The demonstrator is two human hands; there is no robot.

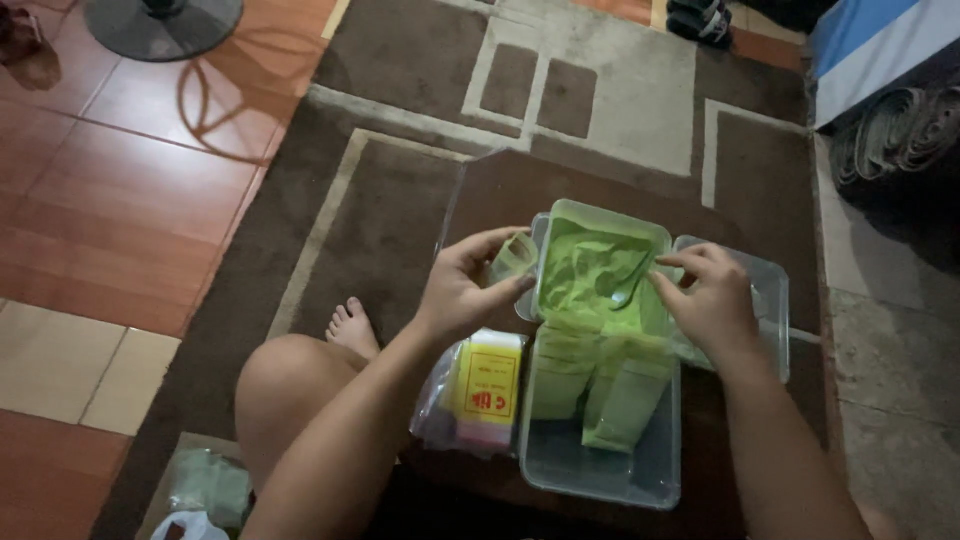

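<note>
My left hand (pixel 462 290) holds a small clear plastic bag (pixel 513 258) with a little green powder in it, just left of a clear tub of green powder (pixel 600 262). My right hand (pixel 708 298) grips the handle of a spoon (pixel 632 285) that dips into the powder. Below that tub, a second clear container (pixel 598 462) holds several filled packets of green powder (pixel 600 375). A stack of small plastic bags with a yellow label (pixel 484 392) lies by my left wrist.
I sit on a brown patterned rug (pixel 400 220), my bare knee (pixel 285 385) and foot (pixel 352 328) at the left. A clear lid (pixel 772 300) lies under my right hand. A fan base (pixel 162 25) stands on the red tile floor at the top left. Rolled mats (pixel 900 130) lie at the right.
</note>
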